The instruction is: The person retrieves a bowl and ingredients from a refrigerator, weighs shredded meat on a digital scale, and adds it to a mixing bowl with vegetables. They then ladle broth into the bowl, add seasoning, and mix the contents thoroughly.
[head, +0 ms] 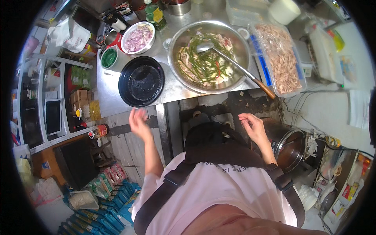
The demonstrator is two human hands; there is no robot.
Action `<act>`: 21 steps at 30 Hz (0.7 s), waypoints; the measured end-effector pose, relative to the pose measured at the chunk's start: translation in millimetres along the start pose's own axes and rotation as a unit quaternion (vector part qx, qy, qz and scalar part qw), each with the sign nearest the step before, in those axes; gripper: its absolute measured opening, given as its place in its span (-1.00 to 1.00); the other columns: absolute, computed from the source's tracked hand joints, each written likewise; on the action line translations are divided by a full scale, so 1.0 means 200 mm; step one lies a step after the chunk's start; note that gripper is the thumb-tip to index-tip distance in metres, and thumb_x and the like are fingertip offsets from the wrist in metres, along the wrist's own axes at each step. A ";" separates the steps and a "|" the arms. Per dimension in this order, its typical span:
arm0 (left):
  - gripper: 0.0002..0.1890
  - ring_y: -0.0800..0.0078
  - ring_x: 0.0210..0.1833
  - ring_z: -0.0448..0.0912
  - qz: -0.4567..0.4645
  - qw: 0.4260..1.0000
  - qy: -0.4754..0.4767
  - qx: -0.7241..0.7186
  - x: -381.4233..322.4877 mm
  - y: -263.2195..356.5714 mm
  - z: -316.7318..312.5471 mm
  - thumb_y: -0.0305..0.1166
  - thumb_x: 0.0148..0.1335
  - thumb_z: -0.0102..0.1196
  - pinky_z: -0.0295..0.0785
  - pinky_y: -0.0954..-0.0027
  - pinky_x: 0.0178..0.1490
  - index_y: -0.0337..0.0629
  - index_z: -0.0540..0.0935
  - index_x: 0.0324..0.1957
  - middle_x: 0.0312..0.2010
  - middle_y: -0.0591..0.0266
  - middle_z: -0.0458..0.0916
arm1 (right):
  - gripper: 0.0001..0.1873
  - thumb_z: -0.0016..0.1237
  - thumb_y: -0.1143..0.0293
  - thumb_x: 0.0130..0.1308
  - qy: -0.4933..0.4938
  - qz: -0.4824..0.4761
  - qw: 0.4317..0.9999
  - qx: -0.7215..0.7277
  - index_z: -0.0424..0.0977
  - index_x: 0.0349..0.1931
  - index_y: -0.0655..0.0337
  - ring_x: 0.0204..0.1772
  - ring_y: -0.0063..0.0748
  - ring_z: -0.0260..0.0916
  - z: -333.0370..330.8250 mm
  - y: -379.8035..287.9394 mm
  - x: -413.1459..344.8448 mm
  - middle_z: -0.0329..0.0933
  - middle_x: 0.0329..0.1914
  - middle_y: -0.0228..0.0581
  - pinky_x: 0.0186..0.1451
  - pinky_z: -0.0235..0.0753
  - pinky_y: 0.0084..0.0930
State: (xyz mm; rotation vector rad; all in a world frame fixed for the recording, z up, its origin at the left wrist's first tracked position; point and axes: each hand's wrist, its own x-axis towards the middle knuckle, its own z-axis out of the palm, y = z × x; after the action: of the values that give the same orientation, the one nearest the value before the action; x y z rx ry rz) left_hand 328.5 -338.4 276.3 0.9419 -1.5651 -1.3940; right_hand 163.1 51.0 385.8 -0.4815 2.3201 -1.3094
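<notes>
My left hand (138, 122) hangs just off the edge of the steel table, near the rim of a round black plastic bowl (141, 81); its fingers look apart and hold nothing. My right hand (251, 124) is in the air below the table edge, fingers loosely curled, with nothing seen in it. A large steel mixing bowl (173, 50) holds long green vegetable strips mixed with pale pieces. Inside leans a metal ladle (229, 60), its wooden handle sticking out over the rim toward the right. Right of it stands a clear plastic tub of shredded meat (283, 58).
A white bowl of sliced purple onion (138, 39), a green-lined container (109, 58) and a green bottle (155, 16) stand at the back left. A metal shelf (44, 100) is at far left. A large steel pot (289, 149) stands at right, below table height.
</notes>
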 end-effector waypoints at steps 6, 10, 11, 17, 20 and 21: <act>-0.44 0.05 -0.11 0.50 -0.193 0.859 0.061 0.470 -0.92 -1.03 -1.08 0.00 0.32 -0.23 0.36 0.18 0.03 -0.39 0.46 -0.02 -0.10 -0.12 0.53 | -0.78 -0.10 0.60 0.18 -0.042 -0.021 0.996 -0.070 0.48 -0.15 0.31 -0.24 -0.40 0.54 -0.14 0.29 -0.21 0.54 -0.29 -0.15 -0.16 0.50 -0.56; -0.35 0.06 -0.05 0.49 -0.268 0.876 -0.017 0.401 -1.34 -1.16 -1.14 0.07 0.32 -0.26 0.35 0.21 0.07 -0.49 0.47 -0.06 -0.07 -0.13 0.52 | -0.81 -0.08 0.50 0.20 -0.015 -0.023 0.997 -0.069 0.49 -0.17 0.24 -0.27 -0.32 0.54 -0.38 0.63 -0.49 0.54 -0.29 -0.16 -0.20 0.51 -0.50; -0.32 0.07 -0.04 0.49 -0.309 0.913 -0.011 0.266 -1.41 -1.11 -1.12 0.09 0.31 -0.24 0.35 0.22 0.09 -0.52 0.45 -0.04 -0.05 -0.12 0.51 | -0.81 -0.08 0.49 0.20 -0.022 -0.002 0.997 -0.080 0.49 -0.18 0.22 -0.26 -0.32 0.55 -0.44 0.74 -0.61 0.55 -0.30 -0.16 -0.21 0.51 -0.49; -0.19 0.03 0.03 0.45 -0.370 0.876 0.041 0.308 -1.52 -0.87 -0.57 0.10 0.16 0.04 0.35 0.19 0.10 -0.53 0.22 0.14 0.04 -0.27 0.39 | -0.82 -0.08 0.44 0.17 0.017 0.104 0.992 -0.064 0.50 -0.22 0.22 -0.30 -0.14 0.52 -0.91 1.31 -1.18 0.55 -0.36 -0.08 -0.22 0.48 -0.39; -0.36 0.17 -0.15 0.48 -0.322 0.879 -0.048 0.349 -1.63 -0.76 -0.25 -0.14 0.06 0.27 0.39 0.19 -0.01 -0.48 0.31 -0.04 -0.12 -0.13 0.48 | -0.81 -0.11 0.43 0.16 -0.013 0.083 0.992 -0.095 0.50 -0.24 0.23 -0.34 -0.11 0.50 -1.03 1.46 -1.36 0.53 -0.42 -0.06 -0.25 0.46 -0.36; -0.37 0.18 -0.19 0.49 -0.271 0.901 -0.021 0.338 -1.70 -0.76 -0.11 -0.16 0.06 0.27 0.39 0.19 -0.03 -0.47 0.30 -0.04 -0.16 -0.09 0.49 | -0.81 -0.11 0.43 0.16 -0.028 0.093 0.990 -0.103 0.50 -0.24 0.22 -0.34 -0.11 0.49 -1.04 1.49 -1.39 0.53 -0.43 -0.06 -0.25 0.46 -0.36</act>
State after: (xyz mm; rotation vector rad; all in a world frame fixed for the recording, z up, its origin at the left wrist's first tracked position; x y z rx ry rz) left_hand 480.5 -50.7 94.7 1.8914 -1.9568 -1.2202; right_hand 262.4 484.5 277.9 -0.3496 2.3989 -0.9644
